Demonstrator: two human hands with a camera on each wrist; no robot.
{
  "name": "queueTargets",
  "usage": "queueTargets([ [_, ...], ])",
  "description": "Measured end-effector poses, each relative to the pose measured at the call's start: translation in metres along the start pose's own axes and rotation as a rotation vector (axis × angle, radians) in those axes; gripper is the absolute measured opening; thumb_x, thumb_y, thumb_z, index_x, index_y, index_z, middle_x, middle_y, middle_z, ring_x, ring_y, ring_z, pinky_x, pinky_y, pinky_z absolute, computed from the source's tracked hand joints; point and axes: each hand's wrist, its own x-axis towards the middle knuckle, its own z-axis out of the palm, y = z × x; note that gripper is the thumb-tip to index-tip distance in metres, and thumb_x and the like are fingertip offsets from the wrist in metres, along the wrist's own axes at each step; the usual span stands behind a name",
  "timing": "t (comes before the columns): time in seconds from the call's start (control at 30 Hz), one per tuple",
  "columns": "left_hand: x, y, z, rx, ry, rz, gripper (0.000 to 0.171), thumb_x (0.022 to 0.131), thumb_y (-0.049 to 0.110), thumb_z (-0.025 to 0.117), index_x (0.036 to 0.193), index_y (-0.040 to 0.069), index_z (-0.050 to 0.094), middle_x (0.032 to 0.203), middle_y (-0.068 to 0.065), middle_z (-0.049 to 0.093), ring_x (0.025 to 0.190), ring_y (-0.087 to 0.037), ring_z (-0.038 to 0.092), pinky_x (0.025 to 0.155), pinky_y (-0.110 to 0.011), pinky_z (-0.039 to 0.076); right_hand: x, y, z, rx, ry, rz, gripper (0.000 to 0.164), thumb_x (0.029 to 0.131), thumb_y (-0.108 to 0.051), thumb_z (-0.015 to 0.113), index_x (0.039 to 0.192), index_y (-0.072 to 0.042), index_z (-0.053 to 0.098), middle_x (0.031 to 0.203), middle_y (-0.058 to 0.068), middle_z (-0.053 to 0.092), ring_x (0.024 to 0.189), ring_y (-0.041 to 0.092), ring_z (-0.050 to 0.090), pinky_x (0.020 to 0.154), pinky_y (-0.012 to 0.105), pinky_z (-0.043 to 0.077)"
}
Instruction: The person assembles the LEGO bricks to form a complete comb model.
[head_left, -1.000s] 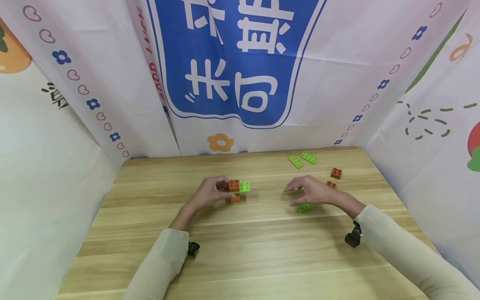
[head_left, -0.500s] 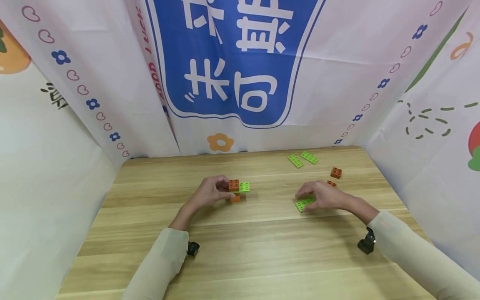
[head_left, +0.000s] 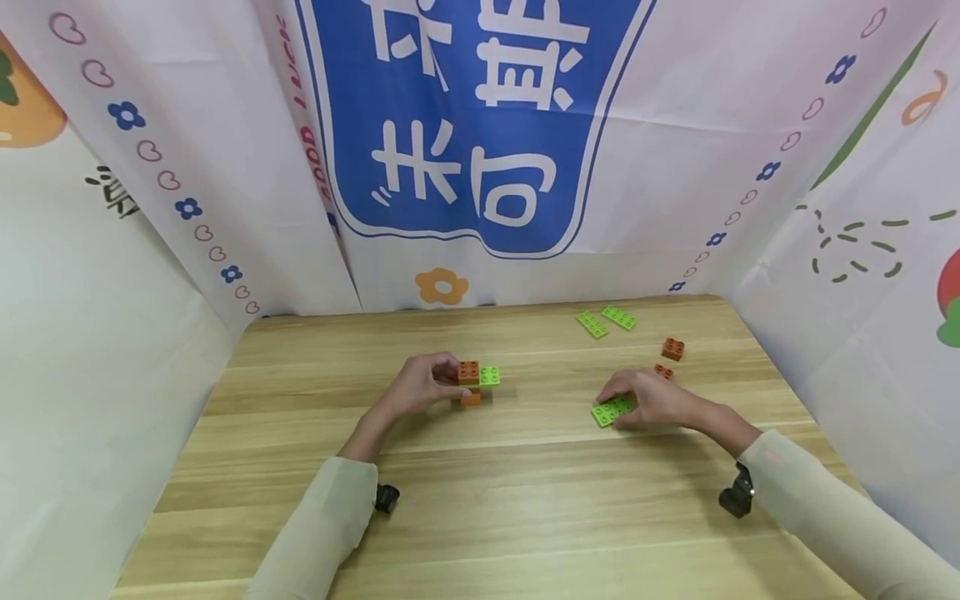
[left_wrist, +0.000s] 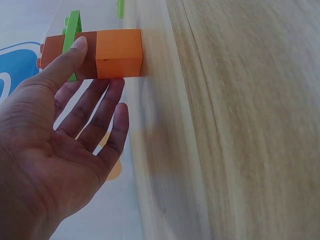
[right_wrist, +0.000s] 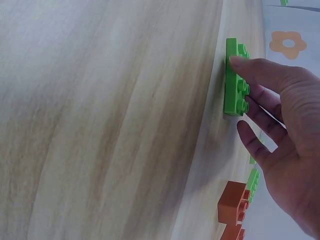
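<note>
My left hand (head_left: 422, 387) pinches a small stack of toy building bricks. In the left wrist view the stack shows an orange brick (left_wrist: 119, 52) at its base, a brown brick above it, then a thin green plate (left_wrist: 74, 25) and another brown brick (left_wrist: 52, 49) on top. Half of the green plate juts out to the right in the head view. Farther right, my right hand (head_left: 656, 398) holds a flat green studded plate (head_left: 611, 410) at the tabletop. Its thumb lies on the near long edge in the right wrist view; the other fingers are partly hidden behind the plate.
Two more green plates, one (head_left: 592, 324) beside the other (head_left: 619, 317), lie near the back edge of the wooden table (head_left: 480, 508). Two reddish-brown bricks, a farther one (head_left: 673, 348) and a nearer one (head_left: 663, 372), sit behind my right hand. Printed cloth surrounds the table.
My right hand has moved right and lower onto the green plate, and its fingers have closed on the plate's sides. My left hand and its stack have stayed in place.
</note>
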Motion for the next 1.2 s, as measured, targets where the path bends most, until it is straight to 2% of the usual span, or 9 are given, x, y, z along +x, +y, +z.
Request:
queueTargets([
  [0.47, -0.001, -0.003, 0.001, -0.036, -0.012, -0.022, 0.024, 0.089, 0.015, 0.088, 0.107, 0.011, 0.074, 0.104, -0.002, 0.076, 0.095, -0.017, 0.071, 0.084, -0.033, 0.060, -0.001, 0.004, 0.006, -0.019, 0.046, -0.071, 0.033, 0.082, -0.010, 0.092, 0.113, -0.013, 0.081, 0.109, -0.004, 0.075, 0.101, 0.016, 0.070, 0.086, 0.037, 0.060],
  [0.77, 0.000, -0.004, 0.002, -0.028, -0.007, -0.011, 0.026, 0.088, 0.015, 0.089, 0.107, 0.009, 0.074, 0.103, -0.003, 0.076, 0.095, -0.018, 0.071, 0.085, -0.033, 0.060, 0.001, 0.002, 0.009, -0.025, 0.045, -0.048, 0.032, 0.083, -0.013, 0.092, 0.113, -0.015, 0.081, 0.109, -0.006, 0.074, 0.101, 0.013, 0.069, 0.086, 0.034, 0.059],
  [1.07, 0.001, -0.002, 0.001, -0.025, -0.004, -0.015, 0.025, 0.088, 0.015, 0.089, 0.107, 0.010, 0.074, 0.104, -0.002, 0.076, 0.094, -0.017, 0.070, 0.085, -0.035, 0.060, 0.012, -0.008, 0.005, -0.047, 0.045, -0.019, 0.030, 0.085, -0.016, 0.090, 0.114, -0.017, 0.081, 0.111, -0.008, 0.073, 0.102, 0.011, 0.068, 0.088, 0.036, 0.058],
  [1.2, 0.000, -0.002, 0.000, -0.021, -0.001, -0.012, 0.025, 0.088, 0.015, 0.089, 0.107, 0.010, 0.074, 0.103, -0.002, 0.076, 0.094, -0.017, 0.070, 0.085, -0.035, 0.060, 0.018, -0.011, 0.004, -0.043, 0.060, -0.045, 0.030, 0.086, -0.015, 0.090, 0.114, -0.016, 0.081, 0.112, -0.006, 0.073, 0.103, 0.015, 0.070, 0.089, 0.038, 0.059],
])
